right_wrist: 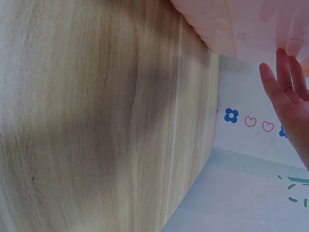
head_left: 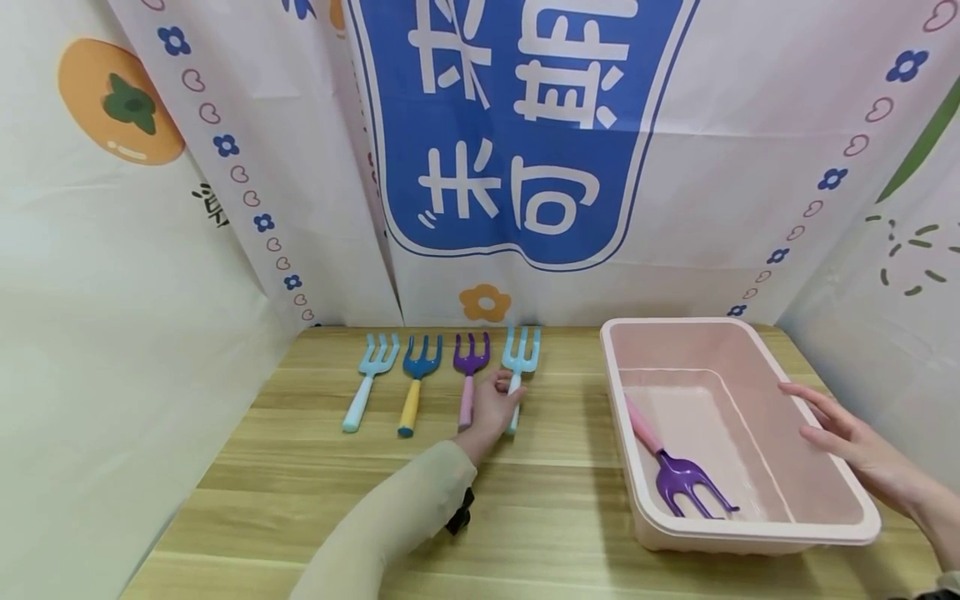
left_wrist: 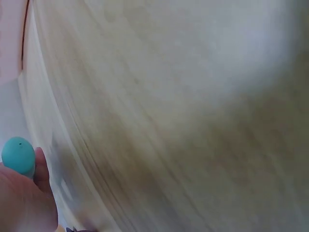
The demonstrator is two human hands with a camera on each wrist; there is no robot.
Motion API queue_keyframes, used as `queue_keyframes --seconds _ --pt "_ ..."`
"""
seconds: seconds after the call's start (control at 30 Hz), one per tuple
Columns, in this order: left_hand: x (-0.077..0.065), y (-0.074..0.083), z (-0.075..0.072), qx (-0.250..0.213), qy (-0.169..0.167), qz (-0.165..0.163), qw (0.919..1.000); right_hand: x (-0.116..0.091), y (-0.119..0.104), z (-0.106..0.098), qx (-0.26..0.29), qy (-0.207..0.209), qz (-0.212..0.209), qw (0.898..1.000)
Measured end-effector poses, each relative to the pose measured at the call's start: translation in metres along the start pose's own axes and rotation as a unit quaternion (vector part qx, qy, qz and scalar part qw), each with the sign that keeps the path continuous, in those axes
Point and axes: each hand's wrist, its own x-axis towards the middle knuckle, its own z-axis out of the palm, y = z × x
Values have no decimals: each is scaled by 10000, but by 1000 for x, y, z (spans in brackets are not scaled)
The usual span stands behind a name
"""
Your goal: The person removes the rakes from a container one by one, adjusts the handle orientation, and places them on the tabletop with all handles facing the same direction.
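Note:
My left hand [head_left: 495, 408] grips the handle of a light blue toy garden fork [head_left: 521, 354], the rightmost of a row, with its tines pointing to the back wall. In the left wrist view, the rounded end of its handle [left_wrist: 19, 154] shows beside the palm and a finger. To the right stands a pink plastic bin [head_left: 750, 528]. The right hand [head_left: 858, 446] touches its right rim with extended fingers; the right wrist view shows that hand [right_wrist: 292, 104] against the bin's outer wall. Inside the bin lies a purple fork with a pink handle [head_left: 686, 479].
Left of the held fork lie a purple fork with a pink handle [head_left: 471, 360], a blue fork with a yellow handle [head_left: 410, 408] and another light blue fork [head_left: 360, 404]. Printed cloth [head_left: 315, 167] hangs behind and beside the wooden table [head_left: 540, 517].

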Motion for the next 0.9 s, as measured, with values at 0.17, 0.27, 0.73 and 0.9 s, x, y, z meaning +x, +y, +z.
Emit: queue_keyframes --seconds 0.17,0.27,0.73,0.9 --pt "0 -1 3 74 12 -73 9999 0 1 1 -84 30 11 10000" --pt "0 1 4 176 50 -176 9997 0 1 1 -141 59 10 9999" --pt "-4 5 2 503 -65 -126 9986 1 1 1 -320 128 12 9994" --pt "0 4 -2 612 -228 -208 9976 0 2 -1 -343 169 47 9993"
